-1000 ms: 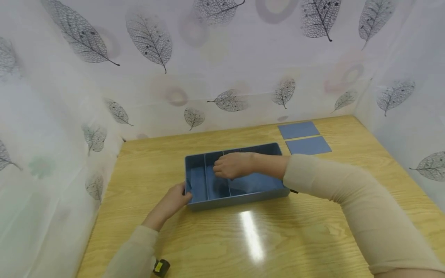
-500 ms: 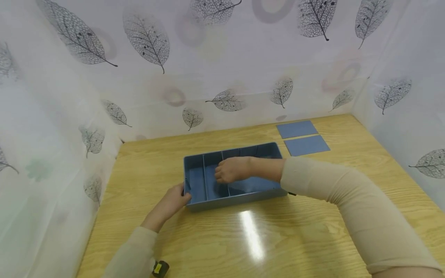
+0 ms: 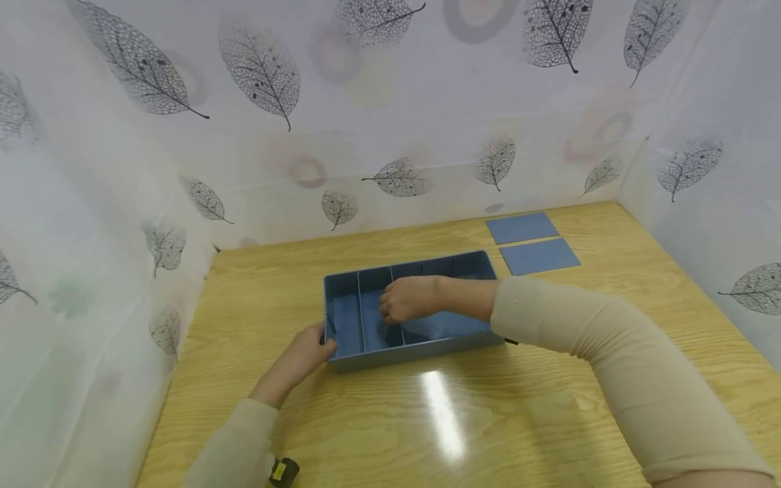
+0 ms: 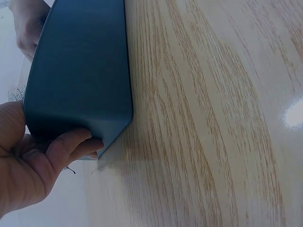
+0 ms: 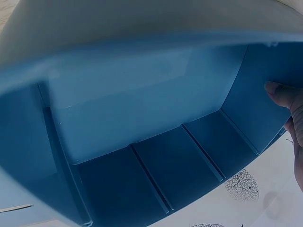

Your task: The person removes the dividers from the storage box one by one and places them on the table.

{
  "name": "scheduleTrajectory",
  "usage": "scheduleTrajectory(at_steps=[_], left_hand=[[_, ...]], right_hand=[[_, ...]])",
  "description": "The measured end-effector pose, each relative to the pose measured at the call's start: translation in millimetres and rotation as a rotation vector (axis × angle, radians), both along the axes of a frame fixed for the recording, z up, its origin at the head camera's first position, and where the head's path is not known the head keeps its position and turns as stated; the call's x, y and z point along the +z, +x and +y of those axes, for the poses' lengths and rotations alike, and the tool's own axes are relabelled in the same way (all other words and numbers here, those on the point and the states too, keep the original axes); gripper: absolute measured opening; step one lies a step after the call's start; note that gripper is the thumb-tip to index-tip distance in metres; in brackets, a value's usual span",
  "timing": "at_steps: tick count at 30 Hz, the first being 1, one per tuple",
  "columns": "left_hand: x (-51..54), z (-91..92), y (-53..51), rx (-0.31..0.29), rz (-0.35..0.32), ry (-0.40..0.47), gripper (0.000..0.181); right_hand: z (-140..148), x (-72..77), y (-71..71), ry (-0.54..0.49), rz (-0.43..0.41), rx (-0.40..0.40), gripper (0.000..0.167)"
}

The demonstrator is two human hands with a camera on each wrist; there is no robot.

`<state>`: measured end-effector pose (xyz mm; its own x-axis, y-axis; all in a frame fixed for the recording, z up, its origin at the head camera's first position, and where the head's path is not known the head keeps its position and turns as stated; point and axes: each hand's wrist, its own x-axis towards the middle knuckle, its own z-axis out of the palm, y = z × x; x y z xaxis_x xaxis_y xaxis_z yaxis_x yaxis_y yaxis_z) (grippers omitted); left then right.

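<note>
A blue divided box (image 3: pixel 421 352) sits lengthwise on the table, open side up. At its left end, my left hand (image 3: pixel 302 356) grips the wall, thumb over the rim; in the left wrist view its fingers (image 4: pixel 71 146) lie against the outer face. My right hand (image 3: pixel 409 298) reaches down into the box, across a thin blue divider (image 3: pixel 403 335). Seen from the right wrist, the thumb (image 5: pixel 279 92) presses one face of this divider and the other fingers are mostly hidden behind it. Another divider (image 3: pixel 362 312) stands further left.
Two flat blue panels (image 3: pixel 539 256) lie side by side at the back right of the wooden table (image 3: pixel 256 285). A leaf-print sheet (image 3: pixel 262 156) encloses the table's back and sides. A small dark device (image 3: pixel 283 472) hangs under the left sleeve.
My right hand has shifted very slightly right and down, still at the same divider. The left hand keeps its grip and the box stays put.
</note>
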<state>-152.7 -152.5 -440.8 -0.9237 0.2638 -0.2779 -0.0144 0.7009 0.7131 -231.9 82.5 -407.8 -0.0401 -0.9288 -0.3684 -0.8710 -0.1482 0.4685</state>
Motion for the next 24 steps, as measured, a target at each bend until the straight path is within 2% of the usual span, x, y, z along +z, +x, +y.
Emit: scheduleTrajectory(at_steps=[9, 16, 24], left_hand=[[-1.8, -1.2, -1.1, 0.006, -0.033, 0.026, 0.056], [-1.1, -1.4, -1.6, 0.01, -0.036, 0.014, 0.057], [0.4, -1.3, -2.1, -0.001, -0.024, -0.01, 0.057]], right_hand=[[0.3, 1.9, -1.1, 0.008, 0.034, 0.005, 0.019], [0.5, 9.2, -0.2, -0.018, 0.02, 0.002, 0.016], [1.0, 21.1, 1.8, 0.021, 0.02, -0.023, 0.021]])
